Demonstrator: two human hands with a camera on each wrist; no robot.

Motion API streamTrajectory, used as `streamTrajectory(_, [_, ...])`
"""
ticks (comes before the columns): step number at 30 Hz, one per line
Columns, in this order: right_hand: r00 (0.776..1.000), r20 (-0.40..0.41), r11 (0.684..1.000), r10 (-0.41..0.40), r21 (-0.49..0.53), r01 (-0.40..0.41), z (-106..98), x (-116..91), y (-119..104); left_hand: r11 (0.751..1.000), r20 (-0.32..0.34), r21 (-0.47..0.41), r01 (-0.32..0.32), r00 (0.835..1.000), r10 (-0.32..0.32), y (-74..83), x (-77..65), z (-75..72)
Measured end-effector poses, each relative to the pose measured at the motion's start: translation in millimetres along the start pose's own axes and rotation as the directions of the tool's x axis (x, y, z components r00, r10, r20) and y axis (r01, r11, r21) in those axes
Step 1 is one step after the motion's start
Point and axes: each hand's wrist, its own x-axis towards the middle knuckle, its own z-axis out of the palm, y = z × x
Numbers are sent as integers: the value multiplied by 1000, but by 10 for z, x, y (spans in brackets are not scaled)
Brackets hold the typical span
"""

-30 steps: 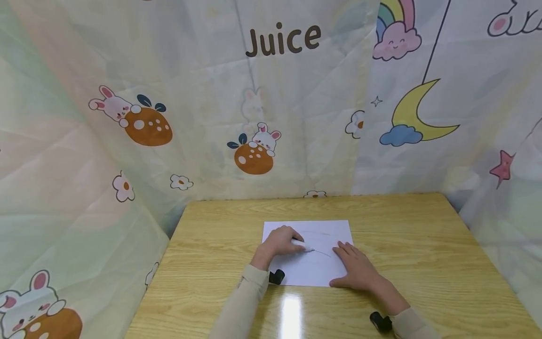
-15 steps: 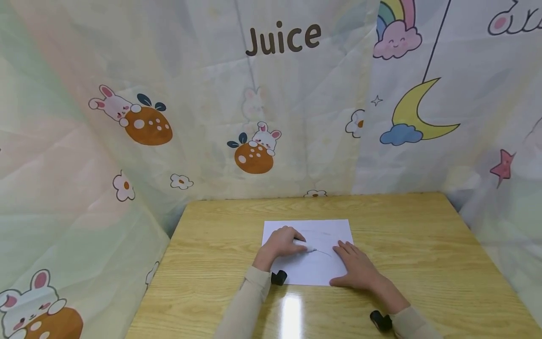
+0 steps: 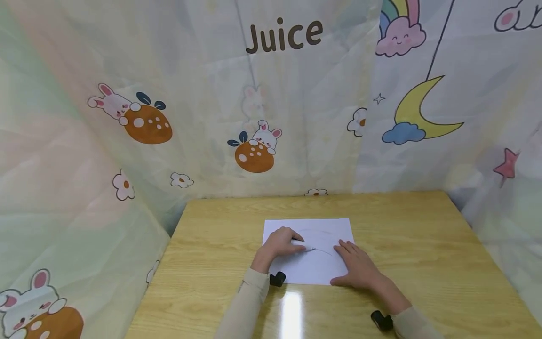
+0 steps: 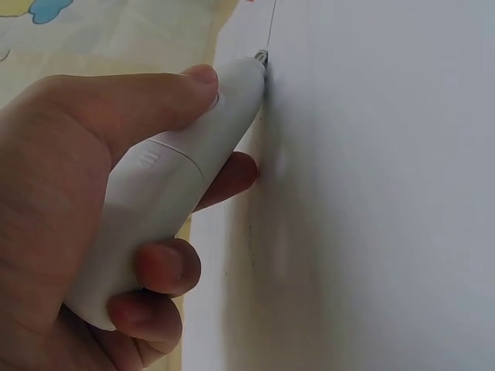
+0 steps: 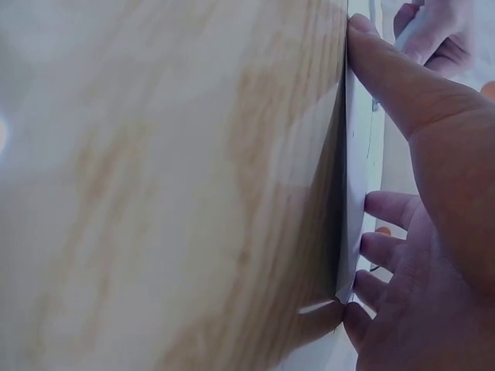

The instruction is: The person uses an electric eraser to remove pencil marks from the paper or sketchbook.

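Note:
A sheet of white paper (image 3: 311, 271) lies on the wooden table, with thin curved lines on it. My left hand (image 3: 280, 242) holds a thick white pen-shaped tool (image 4: 166, 182) above the sheet. Its metal tip (image 4: 261, 57) is at the end of a thin dark line, and tiny specks lie near it. The thumb presses along the tool's top while the other fingers curl beneath. On the paper's right side rests my right hand (image 3: 357, 267), fingers spread, the thumb at the near edge. In the right wrist view the paper's edge (image 5: 354, 178) shows under those fingers.
Around the paper extends the wood-grain table (image 3: 211, 235), with a bright reflection near its front. Behind it hangs a printed cloth (image 3: 203, 94). Black wrist cameras (image 3: 277, 278) sit at both cuffs.
The left hand and tool make only slight shifts over the line. My right hand stays in place on the paper. The head view tilts a little.

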Motion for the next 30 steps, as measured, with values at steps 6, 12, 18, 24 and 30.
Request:
streamTrajectory(6, [1000, -1, 1000, 0, 5, 0, -4, -31, -7, 999, -24, 23, -43, 999, 44, 27, 11, 60])
streamTrajectory(12, [1000, -13, 1000, 4, 8, -4, 31, -31, 8, 996, -31, 9, -87, 996, 87, 37, 4, 97])
streamTrajectory(18, [1000, -12, 1000, -11, 12, 11, 73, -13, 17, 996, -49, -16, -89, 995, 88, 24, -71, 70])
streamTrajectory(24, [1000, -11, 1000, 0, 1, 0, 77, -17, 24, 995, -59, -35, -93, 994, 91, 4, -100, 92])
streamTrajectory(30, [1000, -12, 1000, -5, 7, 5, 53, -32, 10, 996, -84, -22, -87, 993, 85, -6, -97, 122])
